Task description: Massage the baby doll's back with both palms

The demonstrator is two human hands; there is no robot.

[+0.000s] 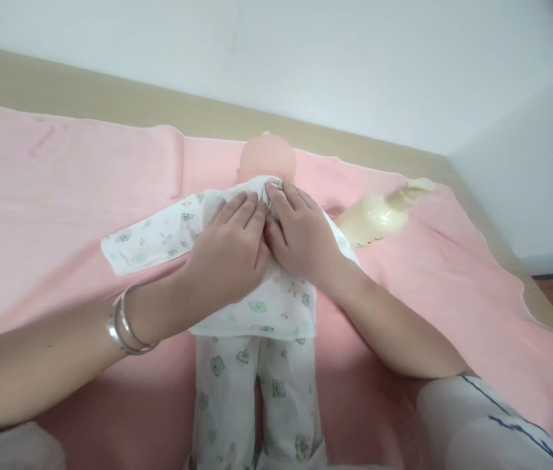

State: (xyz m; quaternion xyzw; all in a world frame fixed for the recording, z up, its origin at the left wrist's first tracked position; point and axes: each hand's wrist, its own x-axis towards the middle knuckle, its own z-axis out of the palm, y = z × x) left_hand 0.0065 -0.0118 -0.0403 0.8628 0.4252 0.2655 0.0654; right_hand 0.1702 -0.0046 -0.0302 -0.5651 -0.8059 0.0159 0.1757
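Left hand (230, 251) and right hand (305, 238), pinch unclear, on puckered, small-patterned cloth shirt (279, 303)

The shirt (279, 303) is matt cloth; the bangle (115, 331), glossy metal.

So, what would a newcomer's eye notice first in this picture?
Probably the left grip and right grip, side by side on the printed white top of a doll at the centre. Next, the silver bangle on the left wrist; then a glossy pale-yellow object, hard to identify, on the pink sheet at right.
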